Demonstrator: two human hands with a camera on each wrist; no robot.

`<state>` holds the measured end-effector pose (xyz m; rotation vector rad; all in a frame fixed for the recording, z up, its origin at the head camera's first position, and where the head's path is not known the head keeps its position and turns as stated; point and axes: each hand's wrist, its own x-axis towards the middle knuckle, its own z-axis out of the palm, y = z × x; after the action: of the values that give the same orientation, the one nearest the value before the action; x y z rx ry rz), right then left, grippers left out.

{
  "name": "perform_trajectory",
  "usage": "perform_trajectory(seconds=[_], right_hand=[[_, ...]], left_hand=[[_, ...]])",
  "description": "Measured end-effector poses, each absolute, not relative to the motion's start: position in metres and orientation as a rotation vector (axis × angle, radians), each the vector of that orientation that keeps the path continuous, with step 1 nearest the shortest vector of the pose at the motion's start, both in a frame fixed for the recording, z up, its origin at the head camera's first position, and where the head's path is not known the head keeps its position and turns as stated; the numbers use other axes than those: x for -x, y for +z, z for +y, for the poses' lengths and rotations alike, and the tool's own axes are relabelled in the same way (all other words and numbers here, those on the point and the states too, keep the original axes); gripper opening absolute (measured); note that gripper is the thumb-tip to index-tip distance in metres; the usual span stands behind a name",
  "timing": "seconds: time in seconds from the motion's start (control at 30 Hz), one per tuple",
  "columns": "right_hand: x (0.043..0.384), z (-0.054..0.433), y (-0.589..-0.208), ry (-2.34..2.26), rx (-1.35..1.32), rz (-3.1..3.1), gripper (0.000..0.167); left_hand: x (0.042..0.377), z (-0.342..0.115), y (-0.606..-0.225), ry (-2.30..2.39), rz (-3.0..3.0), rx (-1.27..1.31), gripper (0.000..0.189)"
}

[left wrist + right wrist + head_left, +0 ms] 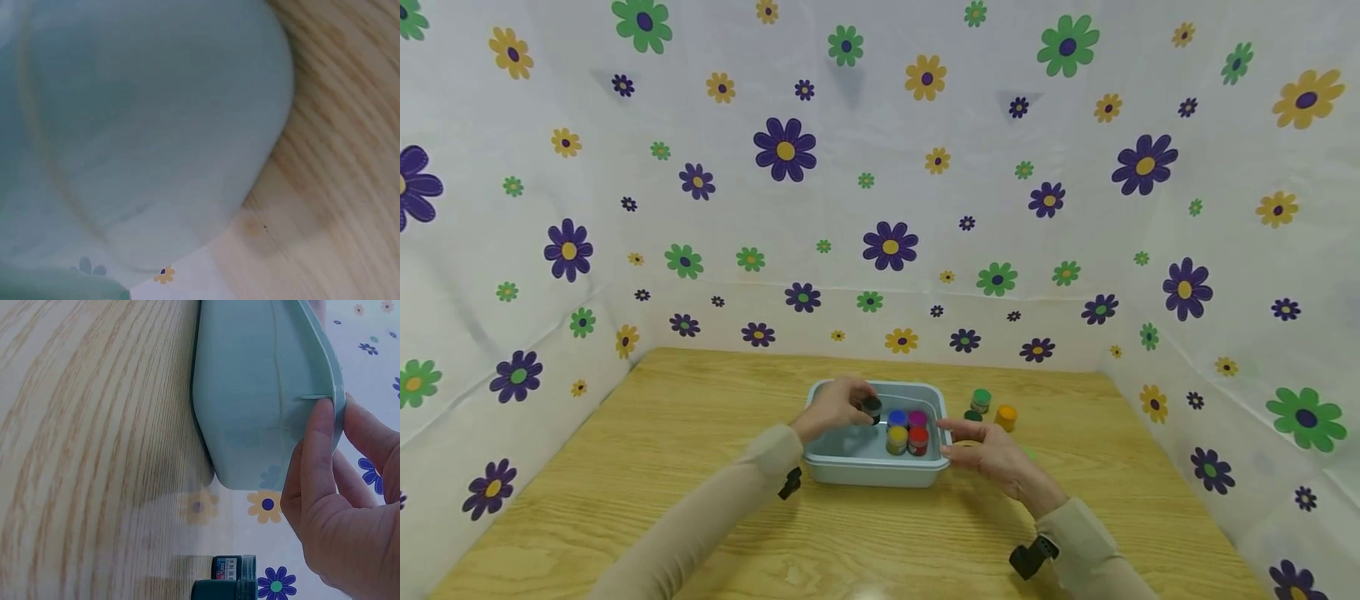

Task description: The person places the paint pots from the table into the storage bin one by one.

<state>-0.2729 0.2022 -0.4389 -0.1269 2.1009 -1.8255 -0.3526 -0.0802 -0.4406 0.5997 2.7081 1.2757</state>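
"What does the left hand (842,406) do?"
"It pinches a black jar (872,408) inside the blue tub (872,477). I can't tell if the jar touches the bottom."
"And the right hand (988,458)?"
"It pinches the tub's right edge, with fingers on both sides."
"What else is in the tub?"
"Four jars, close together, right of the black one. A blue jar (897,418) and a purple jar (917,418) are at the back. A yellow jar (897,441) and a red jar (917,442) are in front."
"Any more?"
"Yes! A green jar (981,399), a dark green jar (973,416) and an orange jar (1006,417) are on the wooden table (700,467), past the tub's right end."
"And around it all?"
"White sheets (850,208) with green, yellow and purple flowers, behind and at both sides."
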Motion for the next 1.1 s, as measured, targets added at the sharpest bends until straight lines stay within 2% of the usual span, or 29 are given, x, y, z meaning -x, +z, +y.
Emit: perform_trajectory(seconds=[1.1], right_hand=[[0.273,0.202,-0.441,-1.792,0.147,2.148,0.056]], left_hand=[[0.352,-0.072,-0.454,1.168,2.688,-0.473,0.038]])
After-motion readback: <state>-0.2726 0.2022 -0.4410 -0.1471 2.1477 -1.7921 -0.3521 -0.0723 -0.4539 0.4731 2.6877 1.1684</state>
